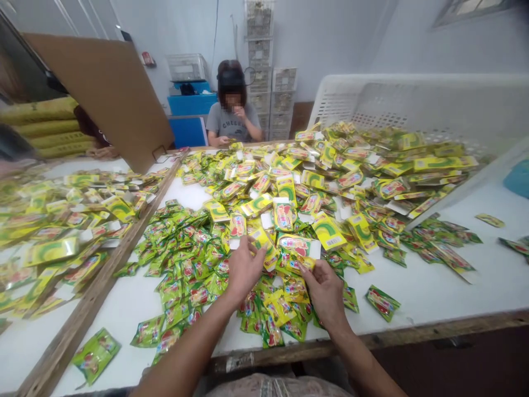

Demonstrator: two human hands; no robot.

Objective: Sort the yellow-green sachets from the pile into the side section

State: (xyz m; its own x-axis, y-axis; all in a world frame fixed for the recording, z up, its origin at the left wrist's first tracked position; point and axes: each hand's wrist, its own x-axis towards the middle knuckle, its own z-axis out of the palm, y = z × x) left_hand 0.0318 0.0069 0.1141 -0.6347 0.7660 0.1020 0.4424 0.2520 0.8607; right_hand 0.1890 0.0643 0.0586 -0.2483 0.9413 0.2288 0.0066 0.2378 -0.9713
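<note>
My left hand (247, 267) has its thumb and fingers closed on a small yellow carton (264, 245) at the near side of the pile. To its right, my right hand (326, 289) pinches a yellow packet (298, 263) between thumb and fingers. Under and around both hands lie green foil sachets (185, 275) with red fruit prints, mixed with yellow sachets (281, 306). Beyond the hands, a heap of flat yellow-green cartons (328, 231) spreads over the white table, several with white end flaps standing out.
A white perforated crate (372, 102) lies tipped at the right, cartons spilling from it. One wooden strip (136, 240) divides the table at the left, with more cartons (53, 251) beyond. Across the table sits a person (233, 118). A cardboard sheet (103, 94) leans at left.
</note>
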